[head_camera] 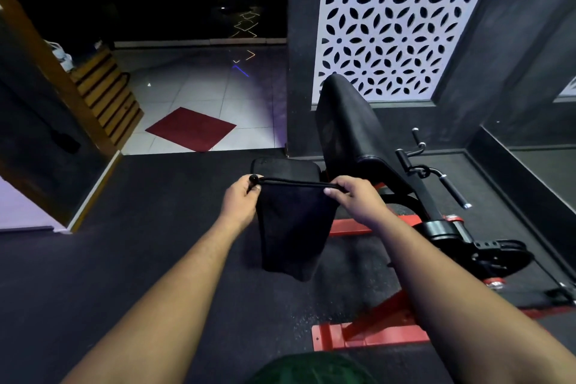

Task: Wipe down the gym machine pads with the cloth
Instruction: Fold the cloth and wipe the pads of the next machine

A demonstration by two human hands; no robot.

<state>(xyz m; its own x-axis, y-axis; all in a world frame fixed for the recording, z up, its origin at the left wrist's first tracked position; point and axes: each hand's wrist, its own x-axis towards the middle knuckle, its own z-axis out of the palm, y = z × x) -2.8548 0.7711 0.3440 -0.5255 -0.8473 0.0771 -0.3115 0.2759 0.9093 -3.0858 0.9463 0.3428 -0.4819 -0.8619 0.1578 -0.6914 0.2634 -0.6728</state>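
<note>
Cloth (293, 227) is plain black w/ a corded top edge. Seat pad (285, 169) and back pad (349, 128) both black, frame (374, 333) bright red. Wall panel (396, 22) is white w/ a cut-out petal pattern. Mat (190, 128) dark red on pale grey tiles (187, 84). Gym floor (131, 259) dark, speckled.

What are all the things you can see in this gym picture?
cloth: one, black, hanging between both hands
back pad: one, black, tilted, by the wall
seat pad: one, black, behind the cloth
machine frame: one, red, on the dark floor
mat: one, red, on the pale tiles
patterned panel: one, white, on the wall
left hand: one, gripping the cloth's top left corner
right hand: one, gripping the cloth's top right corner
</note>
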